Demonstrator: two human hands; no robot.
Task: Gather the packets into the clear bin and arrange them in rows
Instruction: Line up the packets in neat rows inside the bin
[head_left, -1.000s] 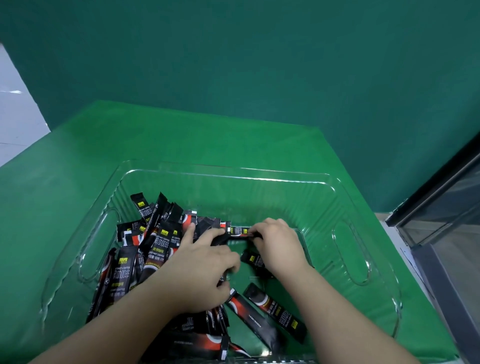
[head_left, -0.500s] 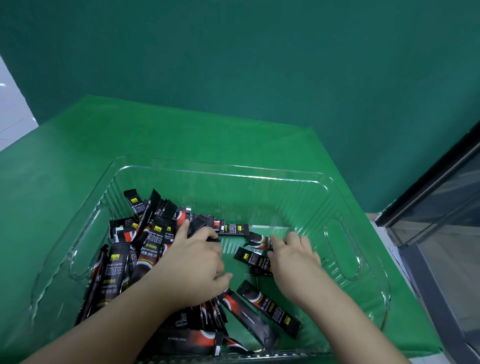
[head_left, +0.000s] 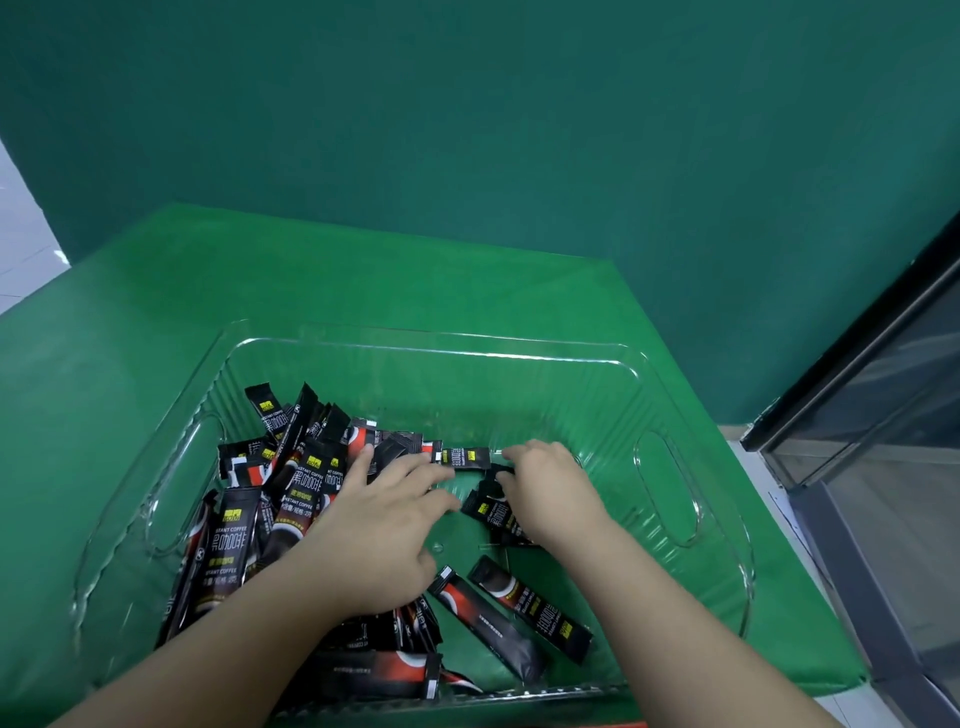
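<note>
A clear plastic bin (head_left: 426, 349) sits on the green table. Several black coffee stick packets (head_left: 234, 551) lie piled loosely in its left half. Two more packets (head_left: 524, 610) lie side by side near the front wall. My left hand (head_left: 379, 530) rests palm down on the middle of the pile with its fingers spread. My right hand (head_left: 550, 493) is just to its right, with fingers curled over a black packet (head_left: 493, 512) on the bin floor. Another packet (head_left: 465, 457) lies flat between the two hands' fingertips.
The bin has handle cut-outs on its left wall (head_left: 182, 483) and right wall (head_left: 667, 488). A green wall stands behind the table. A dark glass-fronted cabinet (head_left: 883, 415) stands close at the right, beyond the table edge.
Both hands let go of the packet they held together. My right hand dropped back onto the loose packets and has now moved forward, curling its fingers. My left hand spread its fingers.
</note>
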